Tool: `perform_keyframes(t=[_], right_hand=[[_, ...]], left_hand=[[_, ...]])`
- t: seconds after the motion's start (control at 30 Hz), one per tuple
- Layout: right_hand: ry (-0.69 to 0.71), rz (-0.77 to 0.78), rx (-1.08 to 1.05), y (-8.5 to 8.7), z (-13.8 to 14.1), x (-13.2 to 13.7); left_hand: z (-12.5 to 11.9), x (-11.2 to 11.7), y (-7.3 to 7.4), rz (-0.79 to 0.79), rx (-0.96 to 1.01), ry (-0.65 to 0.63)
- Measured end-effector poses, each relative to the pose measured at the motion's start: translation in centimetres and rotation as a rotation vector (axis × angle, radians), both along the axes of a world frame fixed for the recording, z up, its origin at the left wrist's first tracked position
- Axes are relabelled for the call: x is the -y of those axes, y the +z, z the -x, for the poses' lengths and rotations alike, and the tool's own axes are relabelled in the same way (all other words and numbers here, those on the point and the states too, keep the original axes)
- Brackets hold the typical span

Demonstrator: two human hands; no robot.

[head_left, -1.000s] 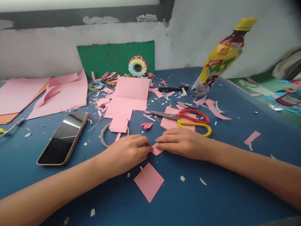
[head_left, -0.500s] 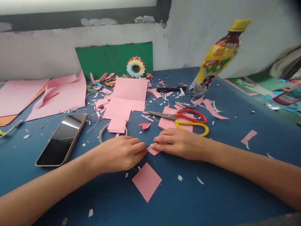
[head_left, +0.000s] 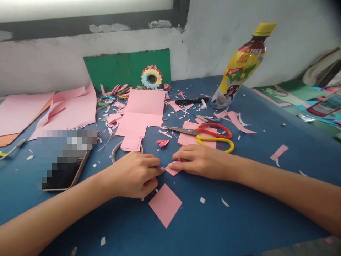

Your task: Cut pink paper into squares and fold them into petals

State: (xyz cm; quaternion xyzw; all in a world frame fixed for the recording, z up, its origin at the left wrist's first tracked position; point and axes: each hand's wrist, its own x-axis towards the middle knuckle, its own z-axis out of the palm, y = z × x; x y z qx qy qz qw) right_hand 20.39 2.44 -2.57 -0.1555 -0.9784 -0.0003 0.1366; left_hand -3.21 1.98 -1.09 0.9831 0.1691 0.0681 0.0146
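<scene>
A small folded piece of pink paper [head_left: 173, 170] lies on the blue table between my hands. My right hand [head_left: 201, 161] holds it down from the right, fingertips over its upper edge. At its left corner is the curled index fingertip of my left hand [head_left: 138, 174], with the thumb lower down and apart. Just below sits a flat pink paper square [head_left: 165, 206], one corner toward me. Scissors [head_left: 198, 133] with red and yellow handles rest beyond my right hand, on a stack of pink squares [head_left: 185, 137]. A small folded pink piece [head_left: 162, 143] lies left of them.
A phone [head_left: 77, 169], partly pixelated, lies at left. Behind my left hand are a tape roll [head_left: 114, 151] and pink sheets [head_left: 145, 106]. A bottle [head_left: 237, 74], a black pen [head_left: 191, 101], a green board [head_left: 106, 69] and a multicoloured paper ring [head_left: 146, 79] stand or lie farther back among scraps.
My left hand has shifted slightly left and down, its thumb dropping away from the index finger. The right hand stays on the folded paper. The whole view has moved slightly.
</scene>
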Motion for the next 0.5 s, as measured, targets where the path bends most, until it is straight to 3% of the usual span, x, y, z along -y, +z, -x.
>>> perform_keyframes(t=[0.27,0.5], right_hand=[[-0.029,-0.016,-0.014,-0.2,0.2,0.0],[-0.116,0.045,0.078,0.8,-0.2,0.3]], left_hand=[[-0.4,0.4,-0.5,-0.053,0.029,-0.014],[-0.5,0.7,-0.2,0.142,0.034,0.191]])
